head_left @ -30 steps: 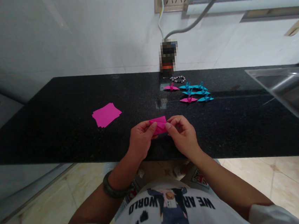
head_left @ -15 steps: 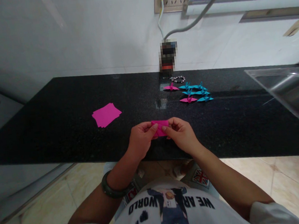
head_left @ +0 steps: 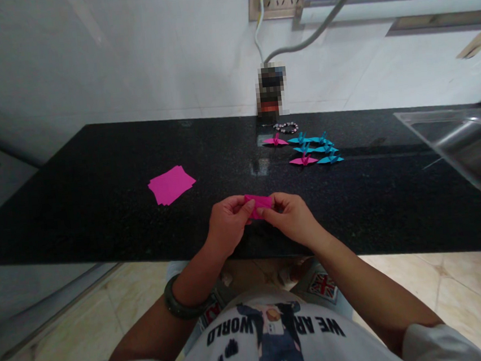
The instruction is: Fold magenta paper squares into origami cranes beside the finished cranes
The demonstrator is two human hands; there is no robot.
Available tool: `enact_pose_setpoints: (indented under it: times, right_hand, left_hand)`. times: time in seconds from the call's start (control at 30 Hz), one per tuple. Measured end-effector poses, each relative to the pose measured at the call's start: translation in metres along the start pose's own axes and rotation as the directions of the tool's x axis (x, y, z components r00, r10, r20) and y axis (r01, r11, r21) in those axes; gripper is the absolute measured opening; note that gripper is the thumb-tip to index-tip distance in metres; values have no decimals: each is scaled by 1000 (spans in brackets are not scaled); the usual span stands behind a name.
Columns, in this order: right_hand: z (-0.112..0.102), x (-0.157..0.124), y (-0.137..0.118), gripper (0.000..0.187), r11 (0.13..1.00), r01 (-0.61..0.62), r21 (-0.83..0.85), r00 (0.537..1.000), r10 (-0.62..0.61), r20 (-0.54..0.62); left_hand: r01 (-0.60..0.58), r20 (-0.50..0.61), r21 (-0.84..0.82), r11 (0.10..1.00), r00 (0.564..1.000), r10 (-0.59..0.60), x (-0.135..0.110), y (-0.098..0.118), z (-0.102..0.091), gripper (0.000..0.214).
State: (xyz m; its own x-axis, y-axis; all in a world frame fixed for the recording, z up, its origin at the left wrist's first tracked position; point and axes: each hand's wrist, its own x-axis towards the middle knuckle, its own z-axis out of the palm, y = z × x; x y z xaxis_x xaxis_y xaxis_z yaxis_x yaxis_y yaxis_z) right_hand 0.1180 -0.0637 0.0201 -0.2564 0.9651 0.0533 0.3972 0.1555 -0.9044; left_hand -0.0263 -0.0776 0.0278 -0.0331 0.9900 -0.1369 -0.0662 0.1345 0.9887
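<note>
A small folded piece of pink origami paper (head_left: 262,201) is held between my two hands, close to the counter's front edge. My left hand (head_left: 227,221) pinches its left side, thumb on top and fingers beneath. On the other side, my right hand (head_left: 291,215) grips the paper with its thumb lying across the front. Parts of the paper are covered by both thumbs. To the left lies a loose stack of pink paper sheets (head_left: 172,185). Several folded paper cranes sit further back to the right, among them a pink crane (head_left: 304,161) and a blue crane (head_left: 330,160).
The black countertop (head_left: 108,176) runs along a white wall. At the right is a metal sink (head_left: 476,152). Behind the cranes lies a beaded bracelet (head_left: 286,128), beside a blurred dark object (head_left: 271,89) against the wall. A cable (head_left: 323,28) hangs above.
My right thumb has shifted slightly left across the folded paper, and the right hand sits a little lower. My left hand and the things on the counter look unchanged.
</note>
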Motion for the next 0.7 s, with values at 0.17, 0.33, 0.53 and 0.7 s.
enact_pose_setpoints:
  times: [0.17,0.33,0.53,0.7]
  right_hand:
    - [-3,1,3,24,1000,-20,5,993,19,120]
    - [-5,2,1,25,979,-84,185,968,36,247]
    - [-4,3,3,23,954,-118,275,969,50,242]
    - [-1,1,-1,22,956,-110,274,973,47,225]
  left_hand:
    - [-23,27,98,995,999,21,0,1,-1,25]
    - [-41,50,148,988,998,34,0,4,-2,24]
    - [-65,47,125,990,997,60,-2,3,-3,27]
    - [-76,-33,47,996,996,78,-1,-3,-1,26]
